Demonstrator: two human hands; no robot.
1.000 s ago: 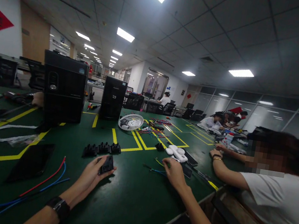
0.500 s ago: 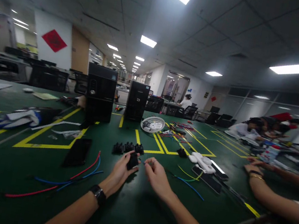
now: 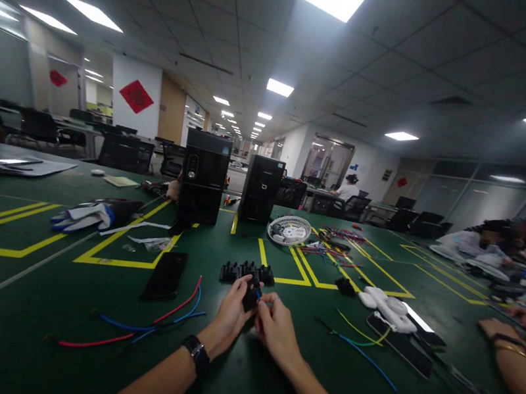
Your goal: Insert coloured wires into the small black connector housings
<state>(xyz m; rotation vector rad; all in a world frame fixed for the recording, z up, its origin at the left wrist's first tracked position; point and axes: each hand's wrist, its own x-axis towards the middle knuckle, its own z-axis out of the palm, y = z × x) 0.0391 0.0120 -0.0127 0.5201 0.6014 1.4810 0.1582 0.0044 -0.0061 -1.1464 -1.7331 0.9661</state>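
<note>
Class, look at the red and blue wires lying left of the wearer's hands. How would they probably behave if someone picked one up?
The red and blue wires would probably feel springy rather than limp, since they lie in smooth, open curves. They look thin, so each is likely light. Lifting one may drag others along, because they cross near the middle.

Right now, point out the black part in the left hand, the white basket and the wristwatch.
Black part (image 3: 251, 299): head view, on its dark body between the fingers.
White basket (image 3: 301, 230): head view, on the inner wall.
Wristwatch (image 3: 199, 354): head view, near its middle.
</note>
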